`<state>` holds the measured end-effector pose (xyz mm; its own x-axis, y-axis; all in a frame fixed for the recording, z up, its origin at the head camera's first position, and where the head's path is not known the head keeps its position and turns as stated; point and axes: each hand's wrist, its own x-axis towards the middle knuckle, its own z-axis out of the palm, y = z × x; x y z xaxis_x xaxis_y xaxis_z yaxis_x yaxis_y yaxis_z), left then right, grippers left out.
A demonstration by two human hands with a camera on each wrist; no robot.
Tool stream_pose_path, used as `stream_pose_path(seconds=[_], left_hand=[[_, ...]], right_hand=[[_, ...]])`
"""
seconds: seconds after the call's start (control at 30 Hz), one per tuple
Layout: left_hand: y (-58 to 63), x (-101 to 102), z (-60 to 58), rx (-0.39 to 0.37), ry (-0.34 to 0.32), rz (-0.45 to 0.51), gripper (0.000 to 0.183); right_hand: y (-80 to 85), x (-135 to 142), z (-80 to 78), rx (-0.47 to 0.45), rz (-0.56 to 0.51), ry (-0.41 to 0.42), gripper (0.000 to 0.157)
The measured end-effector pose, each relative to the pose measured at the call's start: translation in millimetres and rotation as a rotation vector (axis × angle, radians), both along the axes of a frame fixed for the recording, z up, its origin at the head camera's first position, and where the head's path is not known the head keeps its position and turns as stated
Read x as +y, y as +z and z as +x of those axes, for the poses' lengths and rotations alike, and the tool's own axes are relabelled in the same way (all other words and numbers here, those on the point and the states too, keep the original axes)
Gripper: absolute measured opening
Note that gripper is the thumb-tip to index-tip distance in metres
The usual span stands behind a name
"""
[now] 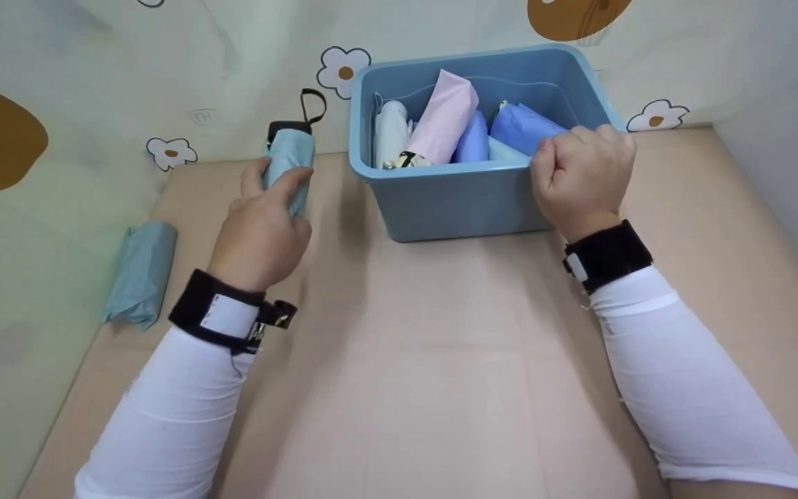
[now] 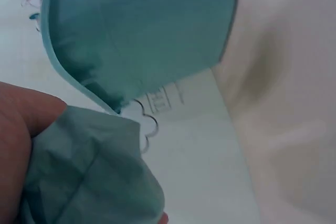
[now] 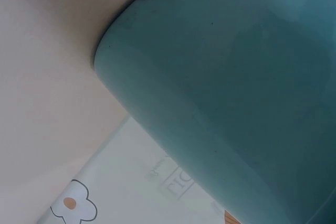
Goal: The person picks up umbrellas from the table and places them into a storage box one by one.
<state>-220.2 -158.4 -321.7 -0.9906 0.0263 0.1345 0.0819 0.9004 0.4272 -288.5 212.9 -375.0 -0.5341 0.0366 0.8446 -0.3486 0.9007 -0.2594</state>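
Note:
My left hand [image 1: 260,232] holds a folded teal umbrella [image 1: 291,149] left of the blue bin [image 1: 458,204], thumb on one side and fingers on the other. The umbrella's black handle end with a wrist strap points away from me. In the left wrist view, the teal fabric [image 2: 97,166] covers part of that hand. On the bin's front right corner, my right hand [image 1: 584,173] grips the rim with curled fingers. Inside the bin lie a pink umbrella [image 1: 444,118], a pale grey umbrella [image 1: 391,135] and blue folded umbrellas [image 1: 524,128]. The right wrist view shows only the bin's outer wall [image 3: 220,87] up close.
Another teal folded bundle [image 1: 141,274] lies at the left edge of the beige tabletop [image 1: 440,360]. A pale curtain [image 1: 246,69] with flower prints hangs behind the bin and along the left side. A plain grey surface [image 1: 780,125] rises on the right.

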Motion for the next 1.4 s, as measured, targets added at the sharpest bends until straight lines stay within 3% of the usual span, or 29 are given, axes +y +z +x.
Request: stream_pose_path(seconds=[0.53, 0.8, 1.07, 1.4], left_hand=[[33.0, 62, -10.7, 0.059, -0.108, -0.023, 0.065], [39.2, 76, -18.9, 0.090, -0.150, -0.038, 0.065], [42.4, 87, -28.4, 0.062, -0.156, -0.043, 0.066], [44.9, 104, -33.5, 0.092, -0.195, -0.123, 0.063]], right_hand=[[1.9, -1, 0.6, 0.002, 0.018, -0.016, 0.052], [2.2, -1, 0.0, -0.005, 0.012, -0.012, 0.052], [1.3, 0, -1.1, 0.011, 0.003, -0.005, 0.052], [1.1, -1, -2.2, 0.038, 0.010, 0.001, 0.050]])
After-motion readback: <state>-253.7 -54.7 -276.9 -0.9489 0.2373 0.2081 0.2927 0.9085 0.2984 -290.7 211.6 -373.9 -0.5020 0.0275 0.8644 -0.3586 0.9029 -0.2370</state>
